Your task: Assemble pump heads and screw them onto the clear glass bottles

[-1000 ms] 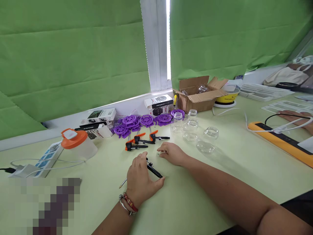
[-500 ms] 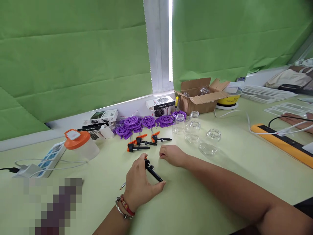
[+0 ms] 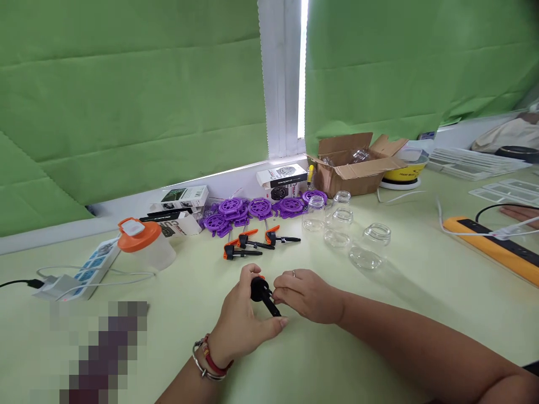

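Note:
A black pump head with a bit of orange at its top is gripped in my left hand, between thumb and fingers, its black tube pointing down toward my thumb tip. My right hand is closed in a pinch against the side of the pump head, by a thin part of it; whatever its fingertips hold is hidden. Beyond my hands lie three similar black-and-orange pump heads on the table. Behind those is a row of purple wheel-shaped plastic parts. Several clear jars stand to the right.
An orange-lidded container and a white power strip are at left. Printed boxes and an open carton stand along the wall. At right lie an orange-and-black power strip with cables and another person's hand.
My right hand has come toward me, down to the pump head, and its fingertips now meet it. The pump head has turned in my left hand. The view has shifted slightly.

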Action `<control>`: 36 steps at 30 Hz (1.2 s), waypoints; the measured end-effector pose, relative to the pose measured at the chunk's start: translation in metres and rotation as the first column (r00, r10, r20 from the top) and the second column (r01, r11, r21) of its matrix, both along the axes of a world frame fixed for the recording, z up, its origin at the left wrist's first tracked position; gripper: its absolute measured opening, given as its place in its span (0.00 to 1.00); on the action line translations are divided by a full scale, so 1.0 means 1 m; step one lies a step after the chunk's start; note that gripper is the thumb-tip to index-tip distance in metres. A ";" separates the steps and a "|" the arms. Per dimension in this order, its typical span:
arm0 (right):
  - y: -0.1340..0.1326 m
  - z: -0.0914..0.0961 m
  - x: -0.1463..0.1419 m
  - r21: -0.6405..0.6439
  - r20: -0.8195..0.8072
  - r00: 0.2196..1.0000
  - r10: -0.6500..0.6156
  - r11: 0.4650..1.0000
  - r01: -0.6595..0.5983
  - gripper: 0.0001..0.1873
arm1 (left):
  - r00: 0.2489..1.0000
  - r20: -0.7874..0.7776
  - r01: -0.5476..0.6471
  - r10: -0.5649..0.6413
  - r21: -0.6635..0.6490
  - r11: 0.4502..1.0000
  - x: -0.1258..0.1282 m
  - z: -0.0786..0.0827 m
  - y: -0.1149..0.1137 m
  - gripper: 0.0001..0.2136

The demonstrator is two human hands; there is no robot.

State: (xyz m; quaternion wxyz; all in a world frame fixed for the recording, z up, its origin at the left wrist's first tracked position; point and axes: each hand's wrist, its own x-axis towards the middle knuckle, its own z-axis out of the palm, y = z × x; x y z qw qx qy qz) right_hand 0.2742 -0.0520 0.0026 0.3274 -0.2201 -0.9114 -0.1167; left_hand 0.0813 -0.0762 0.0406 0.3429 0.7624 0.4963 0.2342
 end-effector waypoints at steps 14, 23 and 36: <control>-0.003 -0.004 -0.001 -0.016 0.003 1.000 0.016 1.000 -0.016 0.12 | 0.981 0.162 0.124 -0.103 -0.128 0.984 -0.005 0.001 0.002 0.29; -0.003 -0.003 -0.001 -0.084 -0.034 0.998 0.051 0.995 -0.054 0.12 | 0.948 0.285 0.212 -0.140 -0.242 0.947 -0.004 0.008 0.001 0.27; 0.000 -0.001 -0.001 -0.120 -0.011 0.995 0.101 0.988 -0.102 0.14 | 0.958 0.249 0.207 -0.146 -0.240 0.949 -0.002 0.009 0.002 0.26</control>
